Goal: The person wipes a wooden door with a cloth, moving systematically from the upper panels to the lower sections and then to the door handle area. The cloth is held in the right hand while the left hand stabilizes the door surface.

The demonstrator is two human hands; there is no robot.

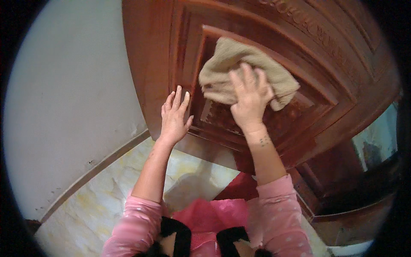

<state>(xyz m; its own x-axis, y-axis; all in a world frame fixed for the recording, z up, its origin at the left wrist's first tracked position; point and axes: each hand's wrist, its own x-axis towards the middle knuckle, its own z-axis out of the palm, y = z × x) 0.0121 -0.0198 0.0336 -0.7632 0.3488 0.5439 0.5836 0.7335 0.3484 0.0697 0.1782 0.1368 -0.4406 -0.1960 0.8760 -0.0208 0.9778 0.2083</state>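
Note:
A beige cloth lies spread against the recessed panel of a reddish-brown wooden door. On top of the cloth presses my right hand, its fingers slightly spread and a little blurred; part of the cloth is bunched beneath them. My left hand rests with its fingertips on the door's moulding, left of the cloth, and holds nothing. Below the cloth, the lower part of the panel looks dark, with uneven glossy patches.
A pale wall with a baseboard runs along the left. Marble-patterned floor tiles lie below. A red fabric shows under the door. At the lower right are dark wooden parts, perhaps a door frame.

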